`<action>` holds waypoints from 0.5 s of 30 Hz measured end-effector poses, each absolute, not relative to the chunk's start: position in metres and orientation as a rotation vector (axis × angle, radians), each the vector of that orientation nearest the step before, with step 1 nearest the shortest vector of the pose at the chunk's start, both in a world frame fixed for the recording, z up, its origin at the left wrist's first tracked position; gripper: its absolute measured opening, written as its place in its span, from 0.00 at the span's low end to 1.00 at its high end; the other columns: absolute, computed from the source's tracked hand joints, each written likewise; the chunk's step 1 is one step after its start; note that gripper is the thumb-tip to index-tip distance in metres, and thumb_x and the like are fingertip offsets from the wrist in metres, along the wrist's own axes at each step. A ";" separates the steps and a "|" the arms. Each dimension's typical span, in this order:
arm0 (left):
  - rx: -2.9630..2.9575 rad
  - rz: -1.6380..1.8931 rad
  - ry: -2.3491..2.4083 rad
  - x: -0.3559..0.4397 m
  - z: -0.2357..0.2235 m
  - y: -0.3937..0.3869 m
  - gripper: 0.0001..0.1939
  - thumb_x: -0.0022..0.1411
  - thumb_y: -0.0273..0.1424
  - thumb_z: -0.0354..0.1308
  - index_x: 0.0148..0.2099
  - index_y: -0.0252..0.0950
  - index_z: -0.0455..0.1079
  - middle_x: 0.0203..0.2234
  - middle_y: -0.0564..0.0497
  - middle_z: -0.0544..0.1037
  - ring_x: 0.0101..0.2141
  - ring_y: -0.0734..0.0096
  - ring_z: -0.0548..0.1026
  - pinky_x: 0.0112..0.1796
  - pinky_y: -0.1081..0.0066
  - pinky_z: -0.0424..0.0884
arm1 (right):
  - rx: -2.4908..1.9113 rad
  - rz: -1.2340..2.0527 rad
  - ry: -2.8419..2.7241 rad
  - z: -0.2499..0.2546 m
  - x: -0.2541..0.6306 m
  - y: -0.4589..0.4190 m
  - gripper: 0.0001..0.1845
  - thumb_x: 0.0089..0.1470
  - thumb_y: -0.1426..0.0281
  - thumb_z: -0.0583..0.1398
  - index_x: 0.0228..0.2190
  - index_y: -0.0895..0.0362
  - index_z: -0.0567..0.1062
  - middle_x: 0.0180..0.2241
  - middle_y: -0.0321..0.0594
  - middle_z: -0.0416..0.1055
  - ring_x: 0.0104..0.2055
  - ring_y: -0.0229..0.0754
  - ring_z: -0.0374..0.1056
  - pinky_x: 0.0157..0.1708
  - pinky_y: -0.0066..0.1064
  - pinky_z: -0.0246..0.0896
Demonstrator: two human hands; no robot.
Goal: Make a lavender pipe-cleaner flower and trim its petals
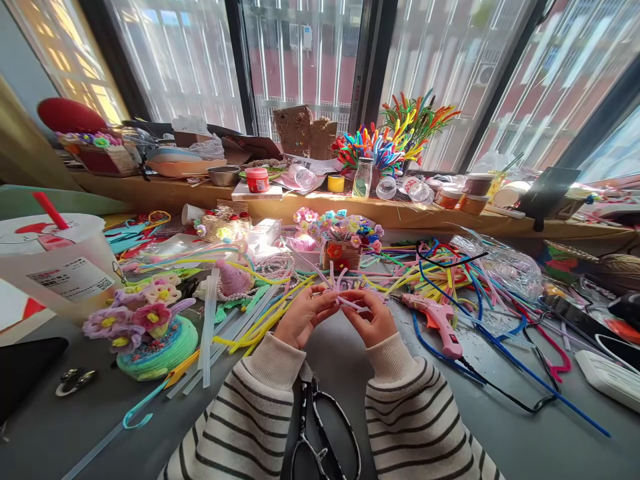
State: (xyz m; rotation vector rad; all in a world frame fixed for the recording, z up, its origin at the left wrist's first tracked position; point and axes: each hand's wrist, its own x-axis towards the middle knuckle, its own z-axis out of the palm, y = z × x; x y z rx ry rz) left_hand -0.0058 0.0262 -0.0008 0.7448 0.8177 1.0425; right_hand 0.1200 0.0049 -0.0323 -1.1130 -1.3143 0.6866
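Observation:
Both my hands meet over the middle of the table, pinching a bundle of lilac pipe cleaners (pixel 336 279) whose ends fan upward. My left hand (pixel 306 315) grips its left side between thumb and fingers. From the right, my right hand (pixel 371 317) pinches a strand close to the centre. Fingers hide part of the bundle. Below the hands, between my striped sleeves, lie black-handled scissors (pixel 320 433). A pink glue gun (pixel 436 320) rests just right of my right hand.
Pipe-cleaner flowers on a green base (pixel 157 350) stand at the left, near a drink cup (pixel 75 267) with a red straw. Clear glue sticks (pixel 207 333) lie beside them. Loose pipe cleaners (pixel 450 277) and a black cord (pixel 505 397) spread to the right. A flower basket (pixel 343 253) sits behind.

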 end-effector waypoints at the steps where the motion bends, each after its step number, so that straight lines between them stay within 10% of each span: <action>1: 0.740 1.041 0.820 -0.006 -0.001 0.026 0.11 0.43 0.23 0.60 0.29 0.32 0.60 0.23 0.52 0.72 0.25 0.79 0.71 0.30 0.79 0.69 | -1.088 0.708 -1.298 -0.031 0.120 0.004 0.11 0.36 0.66 0.60 0.28 0.55 0.73 0.28 0.39 0.69 0.27 0.38 0.64 0.20 0.25 0.58; 15: 0.787 0.926 0.713 -0.003 0.002 0.021 0.10 0.43 0.21 0.59 0.31 0.31 0.62 0.26 0.50 0.74 0.28 0.78 0.72 0.34 0.78 0.68 | -0.874 1.137 -0.764 -0.020 0.127 0.003 0.10 0.30 0.66 0.64 0.20 0.59 0.74 0.16 0.34 0.68 0.16 0.32 0.61 0.16 0.25 0.58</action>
